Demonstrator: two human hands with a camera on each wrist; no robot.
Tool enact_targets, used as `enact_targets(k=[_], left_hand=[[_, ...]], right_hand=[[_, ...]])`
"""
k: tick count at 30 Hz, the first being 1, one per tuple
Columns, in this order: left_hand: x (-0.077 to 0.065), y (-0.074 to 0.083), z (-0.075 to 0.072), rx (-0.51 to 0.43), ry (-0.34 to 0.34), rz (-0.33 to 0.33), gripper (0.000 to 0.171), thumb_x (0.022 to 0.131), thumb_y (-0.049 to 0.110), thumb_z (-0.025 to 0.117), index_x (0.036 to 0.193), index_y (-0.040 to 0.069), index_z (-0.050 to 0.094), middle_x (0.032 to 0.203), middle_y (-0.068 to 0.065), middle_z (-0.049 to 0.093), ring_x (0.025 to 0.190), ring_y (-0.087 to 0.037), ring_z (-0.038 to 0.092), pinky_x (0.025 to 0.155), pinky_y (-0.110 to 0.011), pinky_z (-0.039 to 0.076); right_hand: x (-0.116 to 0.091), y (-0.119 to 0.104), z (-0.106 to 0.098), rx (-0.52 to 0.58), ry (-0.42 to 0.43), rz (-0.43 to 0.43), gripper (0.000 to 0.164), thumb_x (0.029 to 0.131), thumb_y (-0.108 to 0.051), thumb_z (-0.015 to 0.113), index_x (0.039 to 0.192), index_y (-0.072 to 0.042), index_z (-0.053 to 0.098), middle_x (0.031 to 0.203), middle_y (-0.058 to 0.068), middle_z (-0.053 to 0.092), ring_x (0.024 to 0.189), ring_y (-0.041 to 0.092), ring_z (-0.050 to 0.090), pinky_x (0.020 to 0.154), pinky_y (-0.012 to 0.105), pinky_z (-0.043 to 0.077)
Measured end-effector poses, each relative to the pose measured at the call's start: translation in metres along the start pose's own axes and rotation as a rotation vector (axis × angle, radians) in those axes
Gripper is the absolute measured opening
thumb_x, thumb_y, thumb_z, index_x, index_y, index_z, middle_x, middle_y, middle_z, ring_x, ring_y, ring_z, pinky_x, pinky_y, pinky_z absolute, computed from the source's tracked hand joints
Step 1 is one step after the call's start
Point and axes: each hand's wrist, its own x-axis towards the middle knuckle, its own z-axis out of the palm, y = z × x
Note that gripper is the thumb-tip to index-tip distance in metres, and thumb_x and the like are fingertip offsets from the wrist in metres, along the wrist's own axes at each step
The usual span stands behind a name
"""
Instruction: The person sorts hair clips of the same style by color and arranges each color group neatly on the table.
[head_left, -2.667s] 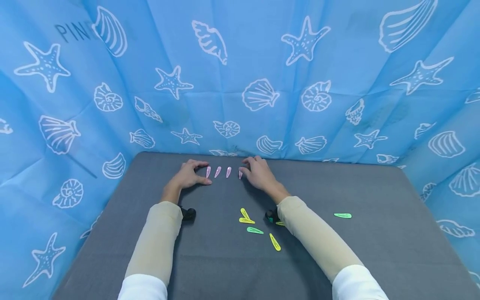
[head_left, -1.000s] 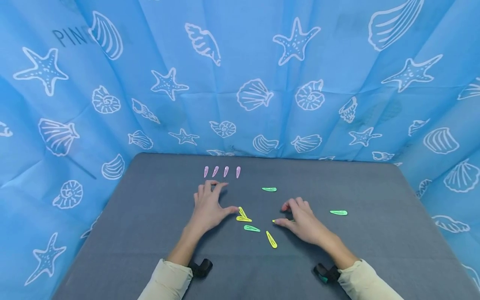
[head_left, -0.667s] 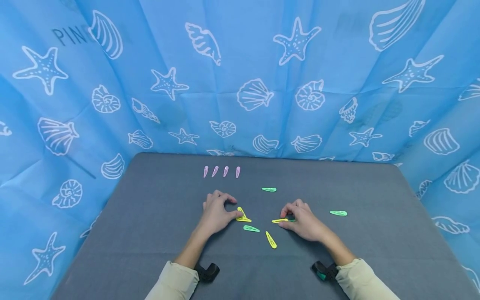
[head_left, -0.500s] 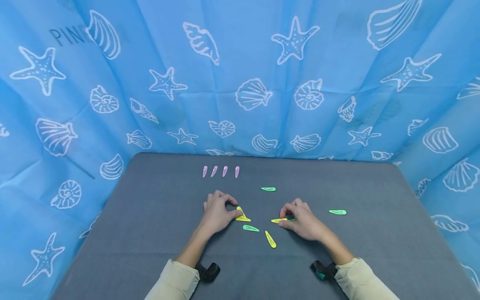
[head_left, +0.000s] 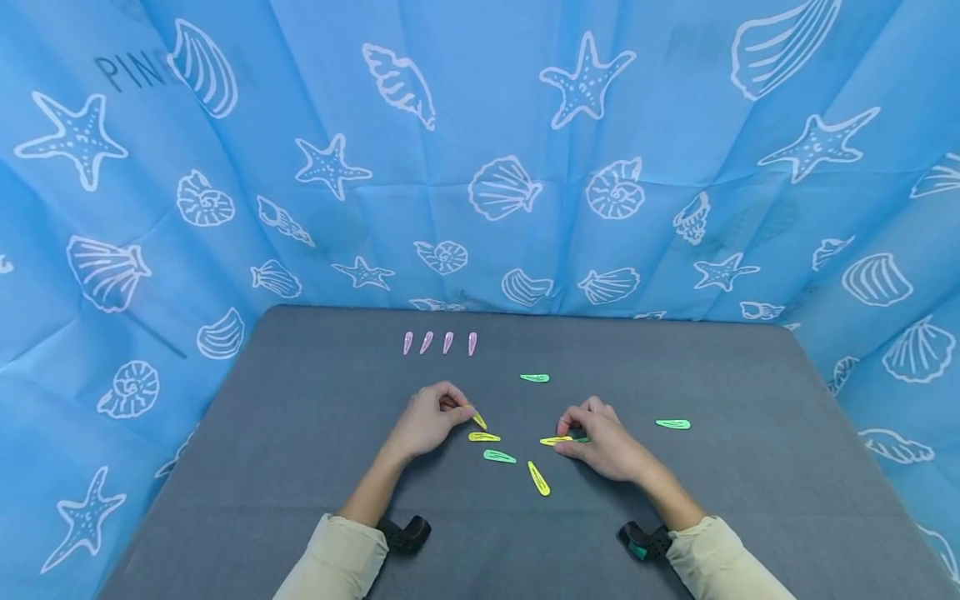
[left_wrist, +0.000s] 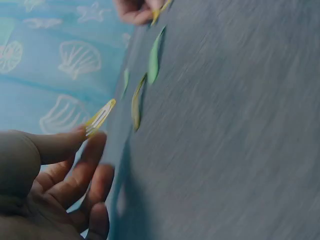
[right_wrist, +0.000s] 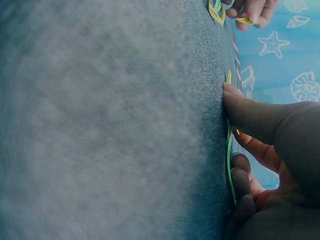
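Between the thumb and index finger of my left hand point(head_left: 426, 423) is a yellow snap hair clip point(left_wrist: 101, 116), raised off the table in the left wrist view. Just below it lies a second yellow clip point(head_left: 484, 437), with a green clip point(head_left: 499, 457) nearer me. My right hand point(head_left: 609, 443) pinches another yellow clip point(head_left: 551, 441) at table level, its thumb covering part of it. A green clip point(right_wrist: 229, 165) lies under the right fingers, mostly hidden in the head view. One more yellow clip point(head_left: 538, 478) rests between the hands.
Several pink clips point(head_left: 447, 342) stand in a row near the back edge of the grey table point(head_left: 315, 375). Green clips lie at back centre point(head_left: 535, 378) and to the right point(head_left: 673, 424). A blue shell-patterned curtain point(head_left: 502, 125) hangs behind.
Both hands came back from the pink row to the yellow clips. The left hand has just lifted one yellow clip off another. My right hand took hold of a yellow clip and stays there.
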Motion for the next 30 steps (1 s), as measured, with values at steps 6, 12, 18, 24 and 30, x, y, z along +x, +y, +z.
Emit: enact_targets(k=[6, 12, 18, 24, 30], left_hand=[[0.009, -0.011, -0.029, -0.032, 0.056, -0.001, 0.008, 0.098, 0.02, 0.07, 0.1, 0.013, 0.071, 0.089, -0.007, 0.072, 0.074, -0.014, 0.058, 0.068, -0.03, 0.044], [0.022, -0.027, -0.059, 0.121, 0.119, -0.046, 0.014, 0.098, 0.024, 0.069, 0.107, 0.013, 0.072, 0.093, -0.004, 0.073, 0.079, -0.016, 0.062, 0.07, -0.032, 0.046], [0.035, -0.046, -0.079, 0.207, 0.121, -0.069, 0.014, 0.098, 0.023, 0.069, 0.105, 0.012, 0.072, 0.091, -0.006, 0.073, 0.076, -0.017, 0.06, 0.067, -0.032, 0.044], [0.043, -0.056, -0.086, 0.231, 0.105, -0.073, 0.013, 0.098, 0.022, 0.07, 0.105, 0.011, 0.073, 0.091, -0.007, 0.07, 0.078, -0.019, 0.058, 0.07, -0.032, 0.044], [0.051, -0.064, -0.087, 0.183, 0.057, -0.082, 0.017, 0.097, 0.022, 0.071, 0.106, 0.008, 0.072, 0.088, -0.005, 0.062, 0.079, -0.02, 0.054, 0.071, -0.031, 0.042]], right_hand=[[0.0, -0.001, 0.0, 0.008, -0.006, -0.004, 0.015, 0.091, -0.025, 0.077, 0.091, -0.019, 0.063, 0.1, 0.004, 0.052, 0.095, 0.018, 0.039, 0.082, 0.034, 0.03], [0.0, 0.0, -0.001, 0.013, -0.004, -0.011, 0.015, 0.091, -0.025, 0.077, 0.091, -0.018, 0.063, 0.099, 0.003, 0.052, 0.094, 0.018, 0.039, 0.081, 0.033, 0.03], [0.0, 0.0, 0.0, 0.015, -0.004, 0.0, 0.016, 0.09, -0.025, 0.078, 0.09, -0.019, 0.064, 0.099, 0.003, 0.051, 0.094, 0.018, 0.038, 0.081, 0.033, 0.03], [0.0, 0.0, 0.002, 0.016, -0.002, 0.001, 0.015, 0.09, -0.024, 0.079, 0.089, -0.019, 0.064, 0.098, 0.003, 0.051, 0.093, 0.017, 0.038, 0.081, 0.032, 0.03], [0.001, -0.001, 0.001, 0.016, 0.009, 0.008, 0.014, 0.089, -0.022, 0.079, 0.087, -0.019, 0.066, 0.097, 0.003, 0.051, 0.093, 0.018, 0.038, 0.081, 0.032, 0.03]])
